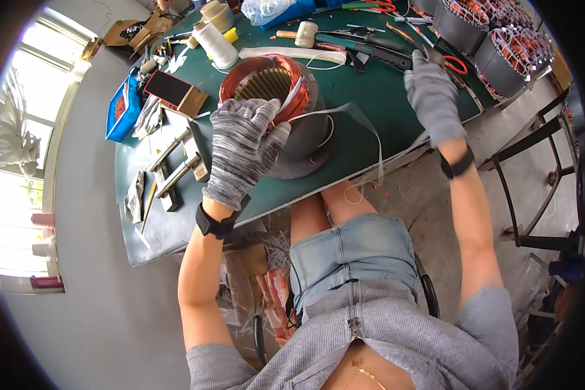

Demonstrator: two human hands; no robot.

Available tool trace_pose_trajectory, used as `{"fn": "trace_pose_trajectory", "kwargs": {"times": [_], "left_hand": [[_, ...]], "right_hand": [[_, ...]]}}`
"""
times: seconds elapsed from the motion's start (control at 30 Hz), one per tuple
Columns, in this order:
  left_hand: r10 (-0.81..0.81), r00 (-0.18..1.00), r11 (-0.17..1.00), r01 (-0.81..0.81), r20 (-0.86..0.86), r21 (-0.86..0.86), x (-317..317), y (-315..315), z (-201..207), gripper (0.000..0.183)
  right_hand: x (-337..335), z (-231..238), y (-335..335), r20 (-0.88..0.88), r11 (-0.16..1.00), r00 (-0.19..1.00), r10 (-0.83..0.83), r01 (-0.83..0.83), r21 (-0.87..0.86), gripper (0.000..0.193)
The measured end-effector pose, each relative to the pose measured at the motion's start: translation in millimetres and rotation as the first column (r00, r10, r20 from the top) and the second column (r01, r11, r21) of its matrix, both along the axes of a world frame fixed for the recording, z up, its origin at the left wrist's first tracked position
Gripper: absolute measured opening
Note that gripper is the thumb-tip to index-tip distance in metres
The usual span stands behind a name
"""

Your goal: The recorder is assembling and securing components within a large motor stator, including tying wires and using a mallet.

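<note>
Green table point(377, 91) bears the copper coil point(298, 97), seemingly wound; loose white tape point(368, 122) suggests unfinished binding — left hand point(240, 146) drapes fingers over the coil, right hand point(433, 97) is by scissors point(461, 61), both grips unclear.

Head-worn, left of a pair; looking steeply down from above, past chest point(396, 318) and lap point(370, 250), onto nearby hands point(240, 146) and tabletop point(351, 88); upright, unmirrored, fisheye-wide, curved toward the rim.

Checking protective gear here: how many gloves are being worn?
2 grey knitted gloves: one on the left hand, against the ring-shaped copper winding; one on the right hand, beside the red-handled tool. Neither is hidden.
</note>
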State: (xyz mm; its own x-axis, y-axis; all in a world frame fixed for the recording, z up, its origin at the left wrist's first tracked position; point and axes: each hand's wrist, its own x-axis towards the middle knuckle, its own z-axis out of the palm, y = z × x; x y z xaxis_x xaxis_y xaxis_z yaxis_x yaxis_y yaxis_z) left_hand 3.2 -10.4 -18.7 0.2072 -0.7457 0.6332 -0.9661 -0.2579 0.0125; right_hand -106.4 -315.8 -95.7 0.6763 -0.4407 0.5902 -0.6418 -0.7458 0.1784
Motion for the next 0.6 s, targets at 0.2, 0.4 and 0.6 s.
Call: {"fn": "trace_pose_trajectory", "kwargs": {"times": [0.2, 0.4, 0.6], "left_hand": [[0.072, 0.968, 0.985, -0.031, -0.241, 0.169, 4, 9, 15, 0.030], [0.074, 0.934, 0.985, -0.015, -0.348, 0.169, 2, 3, 20, 0.036], [0.126, 0.951, 0.882, 0.022, -0.281, 0.470, 19, 6, 23, 0.045]], "right_hand": [[-27, 45, 153, 0.739, 0.393, 0.407, 0.537, -0.896, 0.207, 0.036], [8, 39, 191, 0.456, 0.657, 0.731, 0.508, -0.671, 0.343, 0.061], [18, 36, 211, 0.876, 0.383, 0.330, 0.351, -0.905, 0.187, 0.051]]}}
